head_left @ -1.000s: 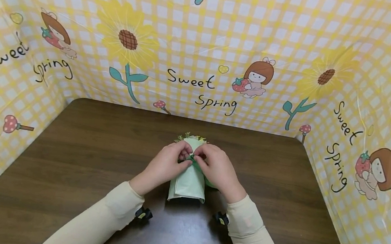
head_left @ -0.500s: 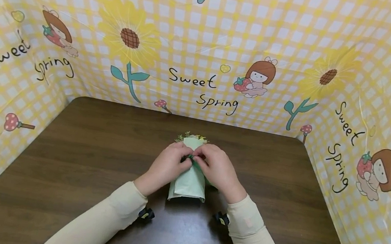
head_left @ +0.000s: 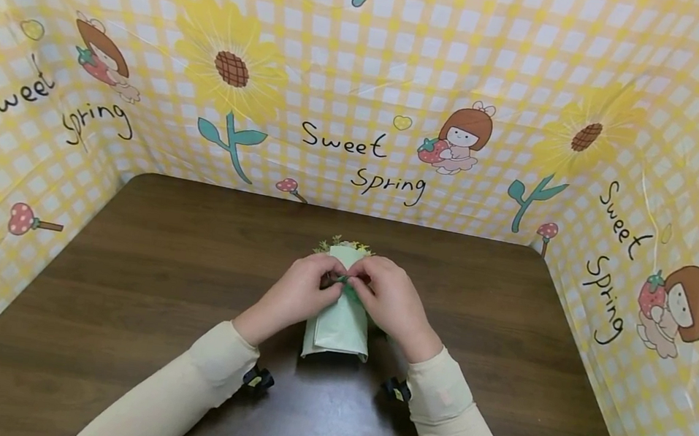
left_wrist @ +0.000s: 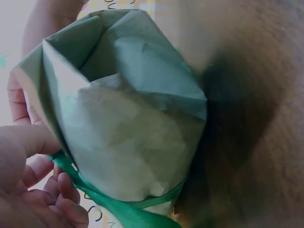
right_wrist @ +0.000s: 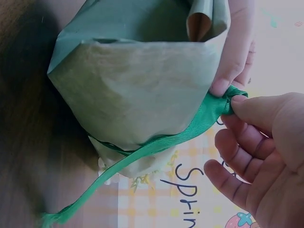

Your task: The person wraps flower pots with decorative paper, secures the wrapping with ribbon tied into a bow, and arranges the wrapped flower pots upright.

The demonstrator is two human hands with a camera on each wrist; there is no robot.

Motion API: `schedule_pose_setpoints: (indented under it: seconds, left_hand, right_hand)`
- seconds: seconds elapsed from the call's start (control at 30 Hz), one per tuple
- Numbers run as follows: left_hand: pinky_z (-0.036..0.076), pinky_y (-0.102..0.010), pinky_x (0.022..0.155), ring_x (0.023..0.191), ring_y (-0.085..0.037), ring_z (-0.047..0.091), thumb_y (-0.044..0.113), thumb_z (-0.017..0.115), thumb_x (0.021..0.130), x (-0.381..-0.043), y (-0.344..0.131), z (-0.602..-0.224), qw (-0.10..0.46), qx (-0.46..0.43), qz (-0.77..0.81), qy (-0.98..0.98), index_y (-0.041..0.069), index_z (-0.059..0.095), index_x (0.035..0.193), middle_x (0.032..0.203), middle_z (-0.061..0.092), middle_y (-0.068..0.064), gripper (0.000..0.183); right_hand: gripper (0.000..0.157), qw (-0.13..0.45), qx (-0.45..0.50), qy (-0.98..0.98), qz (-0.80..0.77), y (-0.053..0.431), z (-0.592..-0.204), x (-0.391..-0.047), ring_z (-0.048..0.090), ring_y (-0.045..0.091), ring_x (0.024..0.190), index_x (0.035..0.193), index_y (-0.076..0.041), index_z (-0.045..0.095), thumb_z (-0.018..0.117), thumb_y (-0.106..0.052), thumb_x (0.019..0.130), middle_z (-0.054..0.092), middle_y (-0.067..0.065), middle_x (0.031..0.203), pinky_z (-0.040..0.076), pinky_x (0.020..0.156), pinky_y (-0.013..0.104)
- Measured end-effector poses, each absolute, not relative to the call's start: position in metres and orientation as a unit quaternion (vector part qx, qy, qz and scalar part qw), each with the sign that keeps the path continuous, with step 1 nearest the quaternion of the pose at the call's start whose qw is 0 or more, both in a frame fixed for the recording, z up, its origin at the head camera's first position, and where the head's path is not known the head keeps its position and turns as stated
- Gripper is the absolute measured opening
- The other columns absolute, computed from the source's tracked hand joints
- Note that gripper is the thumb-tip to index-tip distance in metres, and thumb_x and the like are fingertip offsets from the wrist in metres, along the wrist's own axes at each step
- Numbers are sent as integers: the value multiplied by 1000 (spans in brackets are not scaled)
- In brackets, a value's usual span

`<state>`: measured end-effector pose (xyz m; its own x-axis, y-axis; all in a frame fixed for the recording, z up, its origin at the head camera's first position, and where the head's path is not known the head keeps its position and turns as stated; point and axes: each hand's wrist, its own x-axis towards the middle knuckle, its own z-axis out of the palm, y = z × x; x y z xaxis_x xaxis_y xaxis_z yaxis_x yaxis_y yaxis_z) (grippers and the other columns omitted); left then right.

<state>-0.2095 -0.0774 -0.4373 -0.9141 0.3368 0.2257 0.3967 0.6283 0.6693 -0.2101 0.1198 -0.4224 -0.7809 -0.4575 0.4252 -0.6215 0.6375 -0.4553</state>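
Note:
A bouquet wrapped in pale green paper lies on the table, its small yellow flowers at the far end. Around the wrapping runs a green satin ribbon, whose loose tail hangs down with a frayed end in the right wrist view. My left hand pinches the ribbon on top of the bouquet between thumb and index finger. Fingertip to fingertip with it, my right hand pinches a gathered part of the same ribbon. In the left wrist view the paper's folded open end faces the camera.
The dark wooden table extends around the bouquet on all sides. A yellow checked cloth with printed flowers and figures stands as walls at the back, left and right. Black wrist cameras sit under both sleeves.
Both hands stay over the bouquet with small finger movements. The left wrist shifted slightly right, then back. The green ribbon edge visible beside the right hand earlier has mostly gone from sight.

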Motion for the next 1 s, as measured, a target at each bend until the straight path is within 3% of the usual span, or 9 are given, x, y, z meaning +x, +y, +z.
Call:
schedule_pose_setpoints:
  seconds: [0.2, 0.37, 0.67, 1.0]
  left_hand:
    - [50, -31, 74, 85, -15, 57, 7, 65, 91, -209, -81, -430, 43, -208, -383, -899, 14, 74, 100, 98, 65, 1, 14]
    - [52, -32, 77, 87, -16, 59, 8, 65, 95, -208, -82, -426, 57, -211, -367, -904, 13, 75, 98, 98, 67, 0, 12]
    - [51, -35, 80, 90, -18, 58, 12, 69, 96, -209, -85, -424, 41, -206, -369, -905, 15, 73, 96, 97, 66, 1, 5]
    - [50, -29, 65, 74, -14, 57, 15, 69, 95, -210, -85, -424, 41, -191, -378, -905, 12, 70, 97, 83, 64, 4, 4]
  right_hand:
    - [2, 130, 302, -892, 310, 121, -421, -211, 62, 10, 87, 99, -17, 73, 73, -17, 97, 68, -5, 95, 54, 78, 31]
    - [4, 126, 304, -885, 328, 123, -420, -211, 62, 9, 88, 97, -18, 72, 71, -22, 98, 66, -7, 94, 54, 80, 31]
    - [5, 113, 297, -883, 344, 125, -421, -210, 62, 10, 86, 92, -19, 69, 72, -16, 96, 65, -7, 92, 54, 77, 31]
    - [5, 78, 306, -889, 331, 125, -417, -209, 63, 8, 85, 94, -18, 72, 76, -21, 94, 66, -9, 93, 54, 77, 28]
